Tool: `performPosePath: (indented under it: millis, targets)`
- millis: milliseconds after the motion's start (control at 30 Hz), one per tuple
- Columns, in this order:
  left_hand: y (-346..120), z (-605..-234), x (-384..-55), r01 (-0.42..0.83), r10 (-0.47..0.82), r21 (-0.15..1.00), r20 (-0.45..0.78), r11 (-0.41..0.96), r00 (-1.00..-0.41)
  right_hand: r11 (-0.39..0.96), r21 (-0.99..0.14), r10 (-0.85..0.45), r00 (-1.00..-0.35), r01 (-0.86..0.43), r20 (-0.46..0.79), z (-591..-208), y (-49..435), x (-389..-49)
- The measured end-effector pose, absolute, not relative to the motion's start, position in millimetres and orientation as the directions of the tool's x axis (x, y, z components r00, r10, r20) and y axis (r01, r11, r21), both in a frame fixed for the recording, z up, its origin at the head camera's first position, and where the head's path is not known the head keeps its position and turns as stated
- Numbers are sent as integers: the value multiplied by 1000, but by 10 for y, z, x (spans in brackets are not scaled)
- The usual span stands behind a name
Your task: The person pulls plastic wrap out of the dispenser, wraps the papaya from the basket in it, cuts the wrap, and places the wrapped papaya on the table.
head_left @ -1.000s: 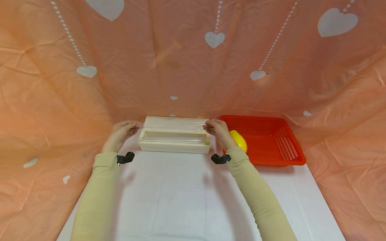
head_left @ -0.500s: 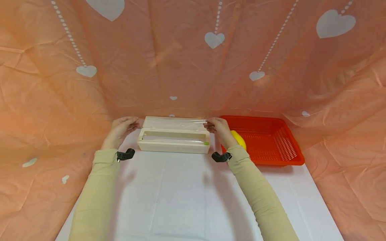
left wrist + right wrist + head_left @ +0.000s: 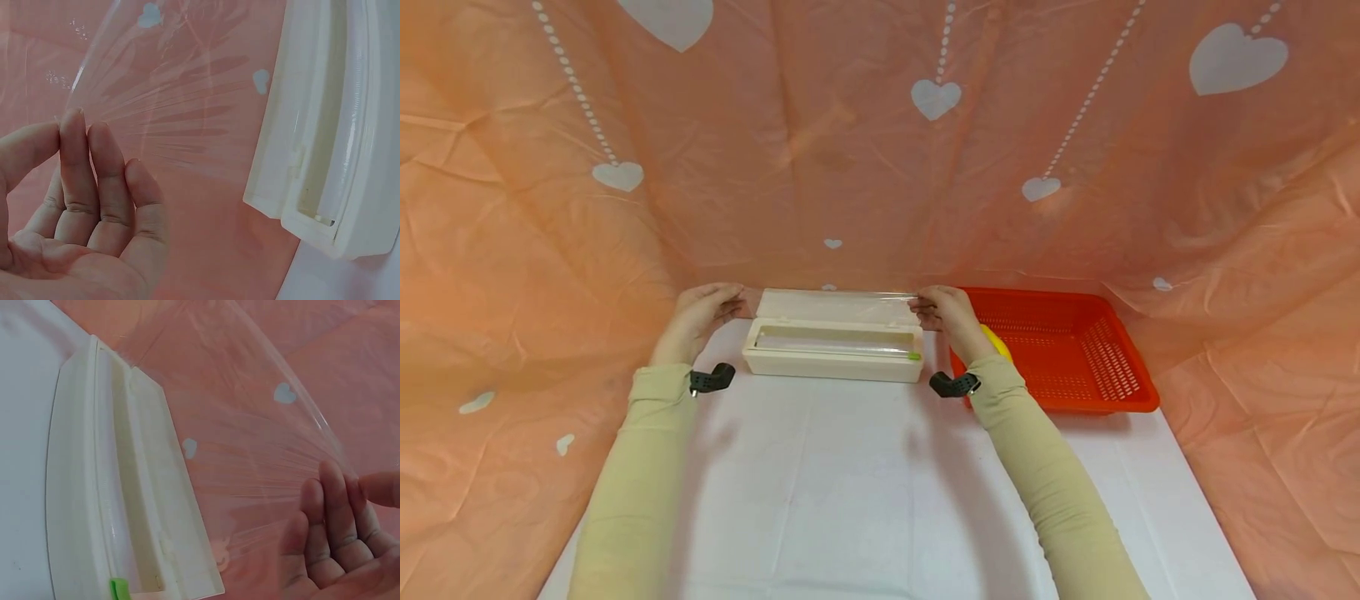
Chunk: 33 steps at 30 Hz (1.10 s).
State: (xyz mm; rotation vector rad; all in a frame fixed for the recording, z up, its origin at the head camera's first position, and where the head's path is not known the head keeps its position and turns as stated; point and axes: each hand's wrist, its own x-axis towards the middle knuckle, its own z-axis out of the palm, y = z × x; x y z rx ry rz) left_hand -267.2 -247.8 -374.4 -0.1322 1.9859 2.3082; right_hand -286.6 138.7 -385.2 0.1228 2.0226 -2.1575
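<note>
A clear sheet of cling film stretches between my two hands, wrinkled towards the fingertips. My left hand pinches one corner of it between thumb and fingertip, left of the dispenser. The opposite corner is pinched by my right hand, beside the dispenser's right end. Below the film stands a cream cling film dispenser, its lid folded back. Inside its long opening lies the film roll. A green slider sits at the right end of the front edge.
A red plastic basket stands to the right, close to my right forearm. A yellow rounded object in it is partly hidden by that arm. Behind the white table hangs an orange curtain with white hearts.
Both hands have moved slightly away from me and up, drawing the film's edge farther back over the lid. The dispenser and basket stay in place.
</note>
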Motion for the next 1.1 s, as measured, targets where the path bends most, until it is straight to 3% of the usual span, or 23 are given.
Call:
performPosePath:
  millis: [567,867,1100]
  targets:
    - [-2496,-3650,-2663,-89,46,976,-81,-198,-996,-96,-985,-69,-989,140,-134,-3754,1396,-2880]
    - [-2512,-3598,-2635,-40,68,972,-25,-232,-997,-33,-993,-77,-991,117,-114,-3669,1431,-2851]
    - [-2482,-3532,-2636,-23,33,988,-18,-155,-999,-33,-994,-76,-992,105,-103,-3629,1469,-2862]
